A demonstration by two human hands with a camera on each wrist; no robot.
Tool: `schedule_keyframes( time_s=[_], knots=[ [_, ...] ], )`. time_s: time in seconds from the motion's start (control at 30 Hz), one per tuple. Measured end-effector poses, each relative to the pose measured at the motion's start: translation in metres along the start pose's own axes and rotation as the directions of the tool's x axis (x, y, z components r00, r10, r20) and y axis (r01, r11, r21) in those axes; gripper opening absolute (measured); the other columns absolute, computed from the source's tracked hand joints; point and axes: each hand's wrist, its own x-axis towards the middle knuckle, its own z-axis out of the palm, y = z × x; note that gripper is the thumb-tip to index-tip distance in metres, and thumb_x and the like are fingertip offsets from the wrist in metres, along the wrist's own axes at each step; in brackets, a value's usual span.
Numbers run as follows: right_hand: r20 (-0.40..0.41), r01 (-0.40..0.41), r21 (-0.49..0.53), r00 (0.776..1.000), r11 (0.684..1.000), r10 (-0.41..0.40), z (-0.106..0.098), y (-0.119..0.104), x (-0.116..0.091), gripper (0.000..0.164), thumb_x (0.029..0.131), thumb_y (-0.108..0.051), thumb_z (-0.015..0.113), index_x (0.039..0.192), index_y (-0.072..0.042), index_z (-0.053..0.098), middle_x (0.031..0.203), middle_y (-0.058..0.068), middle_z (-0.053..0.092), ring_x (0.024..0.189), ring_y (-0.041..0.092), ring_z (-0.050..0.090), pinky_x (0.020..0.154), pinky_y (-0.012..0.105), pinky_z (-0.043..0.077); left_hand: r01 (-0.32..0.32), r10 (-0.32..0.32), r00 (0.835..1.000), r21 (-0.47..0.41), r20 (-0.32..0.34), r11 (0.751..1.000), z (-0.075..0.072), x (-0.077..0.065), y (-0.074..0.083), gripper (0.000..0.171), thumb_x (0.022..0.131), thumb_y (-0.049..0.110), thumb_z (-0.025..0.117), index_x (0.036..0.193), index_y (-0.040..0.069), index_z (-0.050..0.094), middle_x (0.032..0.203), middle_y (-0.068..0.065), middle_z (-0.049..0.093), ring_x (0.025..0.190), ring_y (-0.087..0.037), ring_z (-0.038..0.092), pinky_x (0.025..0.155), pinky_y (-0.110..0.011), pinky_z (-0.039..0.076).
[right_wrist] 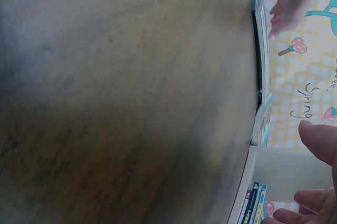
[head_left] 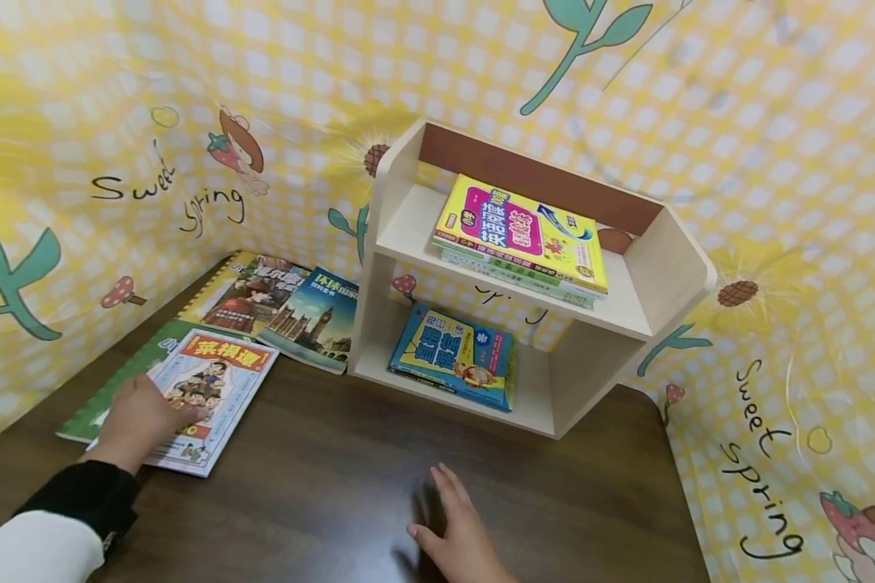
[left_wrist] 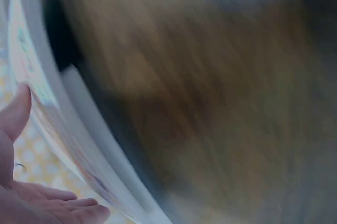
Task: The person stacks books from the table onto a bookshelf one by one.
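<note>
At the left of the head view, my left hand (head_left: 134,417) lies over the lower left part of a pale blue book (head_left: 228,405) with a red and yellow title. This book lies on a larger green book (head_left: 102,405). In the left wrist view, the thumb and the spread fingers (left_wrist: 52,205) are at the cover side of the book (left_wrist: 39,84), not curled round its edge. My right hand (head_left: 458,530) is held over the front of the brown table, its thumb spread from straight fingers and nothing in it.
A two-level wooden shelf (head_left: 674,267) stands at the back. Its top level bears a stack with a yellow book (head_left: 554,235) uppermost; its lower level holds blue books (head_left: 452,356). Left of it lie a Big Ben book (head_left: 313,316) and a yellow-edged book (head_left: 241,295). Checked cloth surrounds the table (head_left: 321,486).
</note>
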Motion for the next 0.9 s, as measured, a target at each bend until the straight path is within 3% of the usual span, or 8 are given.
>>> schedule_keyframes(
  time_s=[0.07, 0.17, 0.33, 0.5, 0.67, 0.8, 0.9],
  knots=[
    [0.009, -0.021, 0.003, 1.000, 1.000, 0.021, 0.000, 0.001, -0.001, 0.078, 0.086, -0.032, 0.074, 0.148, -0.004, 0.036, 0.155, 0.014, 0.029, 0.136, 0.040, 0.035, 0.102, 0.062, 0.035, 0.045, -0.046, 0.998, 0.029, 0.045, 0.999, -0.001, 0.002, -0.003, 0.125, 0.077, 0.052, 0.075, 0.131, -0.034, 0.002, 0.129, -0.054, 0.012, 0.122, -0.064, 0.017, 0.103, -0.067, 0.027],
    [0.012, -0.030, 0.018, 0.999, 0.999, 0.030, 0.001, 0.003, -0.004, 0.077, 0.086, -0.031, 0.073, 0.148, -0.004, 0.035, 0.155, 0.016, 0.029, 0.136, 0.041, 0.035, 0.103, 0.063, 0.034, 0.078, -0.083, 0.994, 0.063, 0.075, 0.995, 0.000, 0.005, 0.000, 0.123, 0.075, 0.055, 0.075, 0.129, -0.034, 0.011, 0.124, -0.053, 0.020, 0.117, -0.061, 0.026, 0.101, -0.066, 0.031],
    [-0.004, -0.032, 0.031, 0.999, 0.999, 0.032, 0.001, 0.007, -0.007, 0.077, 0.086, -0.029, 0.073, 0.148, -0.003, 0.035, 0.154, 0.016, 0.029, 0.137, 0.040, 0.034, 0.104, 0.062, 0.034, 0.007, -0.015, 0.997, 0.122, 0.071, 0.993, 0.001, 0.005, 0.010, 0.088, 0.078, 0.045, 0.077, 0.107, -0.030, 0.042, 0.096, -0.040, 0.050, 0.087, -0.045, 0.051, 0.077, -0.057, 0.047],
    [-0.020, -0.024, 0.032, 1.000, 0.999, 0.024, 0.001, 0.008, -0.007, 0.078, 0.086, -0.030, 0.074, 0.147, -0.002, 0.035, 0.154, 0.017, 0.029, 0.136, 0.040, 0.035, 0.103, 0.062, 0.034, -0.007, 0.002, 0.999, 0.127, 0.037, 0.992, -0.002, 0.002, 0.013, 0.068, 0.077, 0.041, 0.078, 0.091, -0.021, 0.055, 0.080, -0.029, 0.057, 0.074, -0.038, 0.055, 0.061, -0.047, 0.047],
    [-0.031, 0.008, 0.029, 1.000, 1.000, -0.007, 0.000, 0.008, -0.009, 0.078, 0.086, -0.031, 0.073, 0.148, -0.002, 0.035, 0.154, 0.017, 0.029, 0.136, 0.040, 0.036, 0.103, 0.061, 0.036, 0.039, -0.038, 0.999, 0.098, -0.014, 0.994, -0.003, 0.000, 0.012, 0.070, 0.075, 0.038, 0.079, 0.095, -0.023, 0.053, 0.086, -0.033, 0.056, 0.078, -0.042, 0.055, 0.063, -0.049, 0.047],
    [-0.034, 0.020, 0.046, 0.999, 0.999, -0.018, -0.002, 0.008, -0.010, 0.079, 0.086, -0.030, 0.073, 0.148, -0.002, 0.033, 0.155, 0.018, 0.028, 0.135, 0.042, 0.035, 0.101, 0.062, 0.037, 0.051, -0.048, 0.997, 0.066, -0.057, 0.996, -0.007, 0.000, 0.010, 0.082, 0.074, 0.034, 0.079, 0.108, -0.029, 0.041, 0.096, -0.041, 0.047, 0.089, -0.052, 0.050, 0.073, -0.058, 0.046],
    [-0.044, 0.021, 0.044, 0.999, 0.999, -0.019, -0.002, 0.010, -0.012, 0.078, 0.087, -0.029, 0.073, 0.149, -0.002, 0.033, 0.155, 0.018, 0.028, 0.134, 0.042, 0.036, 0.100, 0.062, 0.038, 0.040, -0.034, 0.994, 0.050, -0.107, 0.998, -0.014, 0.000, 0.006, 0.081, 0.076, 0.025, 0.077, 0.115, -0.031, 0.032, 0.099, -0.043, 0.040, 0.095, -0.057, 0.045, 0.079, -0.062, 0.043]
  ],
)
